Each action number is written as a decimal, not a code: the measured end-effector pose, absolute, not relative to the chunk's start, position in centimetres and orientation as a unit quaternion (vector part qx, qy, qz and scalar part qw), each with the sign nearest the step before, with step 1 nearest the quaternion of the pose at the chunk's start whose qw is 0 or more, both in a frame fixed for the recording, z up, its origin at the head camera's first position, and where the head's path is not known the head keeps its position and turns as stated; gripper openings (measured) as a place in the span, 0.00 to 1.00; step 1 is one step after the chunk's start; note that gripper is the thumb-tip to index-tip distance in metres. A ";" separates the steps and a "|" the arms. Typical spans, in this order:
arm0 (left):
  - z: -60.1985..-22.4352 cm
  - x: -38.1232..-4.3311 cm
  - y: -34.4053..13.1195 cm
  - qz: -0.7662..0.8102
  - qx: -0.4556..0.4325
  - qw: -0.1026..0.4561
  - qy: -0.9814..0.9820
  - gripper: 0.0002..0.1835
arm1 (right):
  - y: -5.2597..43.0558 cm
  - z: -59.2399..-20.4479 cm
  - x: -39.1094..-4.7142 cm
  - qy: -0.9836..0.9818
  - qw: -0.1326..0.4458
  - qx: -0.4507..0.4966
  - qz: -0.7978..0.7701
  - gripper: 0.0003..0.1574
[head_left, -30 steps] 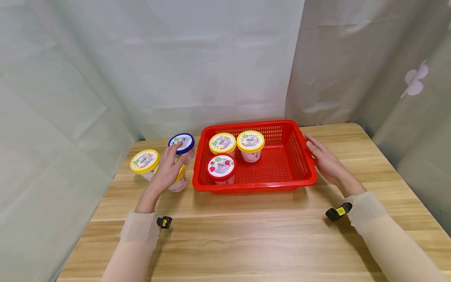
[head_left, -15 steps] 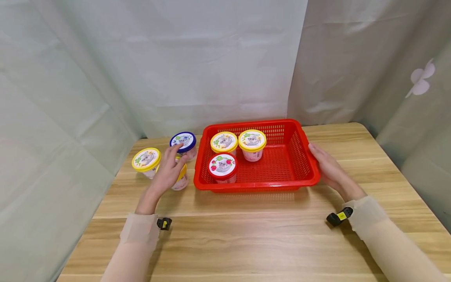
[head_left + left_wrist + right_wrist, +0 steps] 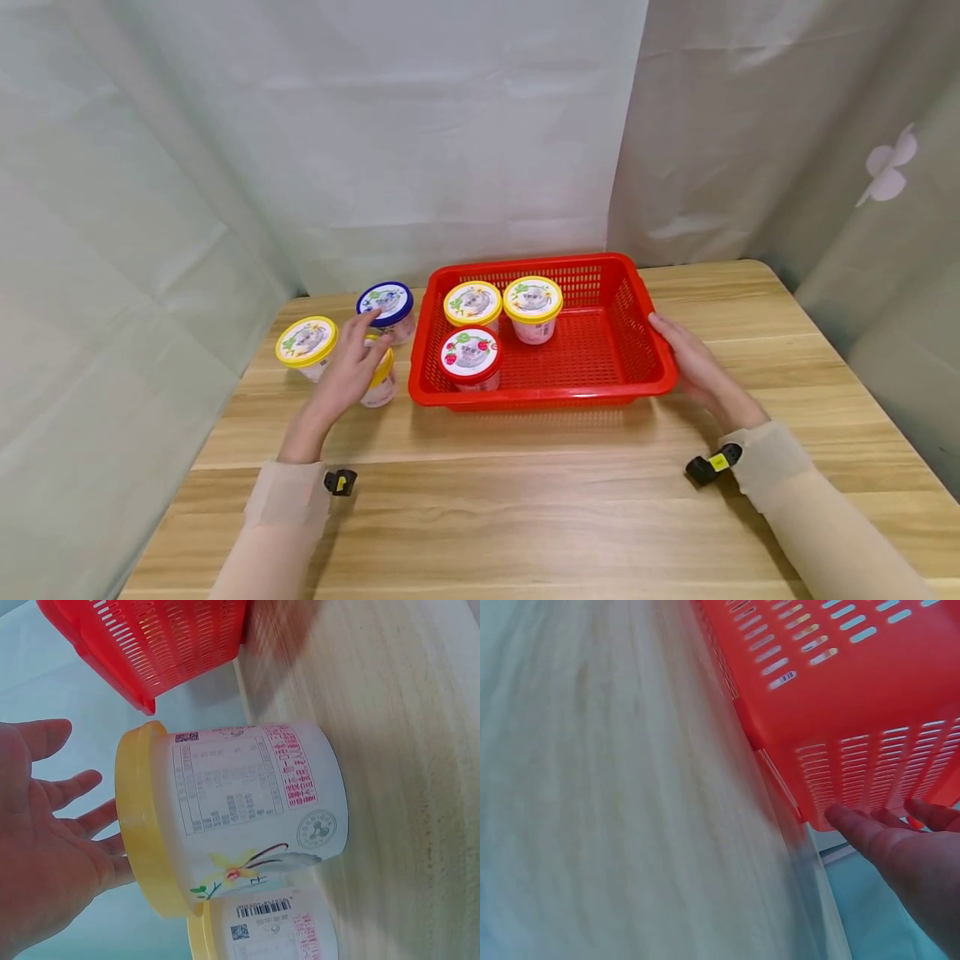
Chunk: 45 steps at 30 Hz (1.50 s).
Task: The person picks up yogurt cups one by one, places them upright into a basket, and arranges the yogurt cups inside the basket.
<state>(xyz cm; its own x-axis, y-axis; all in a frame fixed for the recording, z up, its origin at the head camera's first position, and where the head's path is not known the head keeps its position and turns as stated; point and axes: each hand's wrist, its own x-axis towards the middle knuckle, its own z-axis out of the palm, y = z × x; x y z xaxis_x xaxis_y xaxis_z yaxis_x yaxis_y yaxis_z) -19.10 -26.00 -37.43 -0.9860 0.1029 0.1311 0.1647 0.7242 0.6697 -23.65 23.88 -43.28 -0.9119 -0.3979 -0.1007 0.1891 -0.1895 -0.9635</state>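
Note:
My left hand [image 3: 341,379] is over a yellow-lidded paper tub [image 3: 380,388] left of the basket, partly covering it in the head view. In the left wrist view, the loosely spread fingers lie beside and behind this tub's lid [image 3: 142,817], with the thumb off it; firm contact cannot be made out. Just beyond the fingertips is a blue-lidded tub [image 3: 386,304]. On the right, my right hand [image 3: 693,362] rests its extended fingers against the outer end wall of a red plastic basket [image 3: 652,350]. The right wrist view has those fingers along the slotted wall [image 3: 855,769].
Another yellow-lidded tub [image 3: 307,343] stands at the far left. Inside the basket's left half are two yellow-lidded tubs, one at the back left [image 3: 473,302] and one beside it [image 3: 533,302], plus a red-lidded tub [image 3: 471,354] in front. Curtains rise behind the wooden table [image 3: 525,517].
My right hand has slid slightly nearer along the basket's right end, its fingers now closer against the wall. The left hand has barely shifted; the tubs and basket stay put.

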 end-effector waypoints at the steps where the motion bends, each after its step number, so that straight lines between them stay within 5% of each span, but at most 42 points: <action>1: -37.4 -19.1 -26.1 -0.363 -0.072 0.042 -0.928 0.34 | 23.9 -43.3 -23.7 0.603 0.193 -0.087 -0.769 0.35; 17: -38.3 -18.9 -27.0 -0.328 -0.085 0.054 -0.939 0.31 | 23.6 -44.0 -24.0 0.560 0.196 -0.112 -0.798 0.30; 31: -39.9 -17.9 -29.0 -0.261 -0.159 0.131 -0.943 0.25 | 23.7 -43.9 -24.0 0.559 0.196 -0.119 -0.797 0.32; 45: -40.8 -17.0 -30.3 -0.271 -0.142 0.082 -0.949 0.28 | 23.7 -44.2 -24.1 0.569 0.191 -0.114 -0.792 0.34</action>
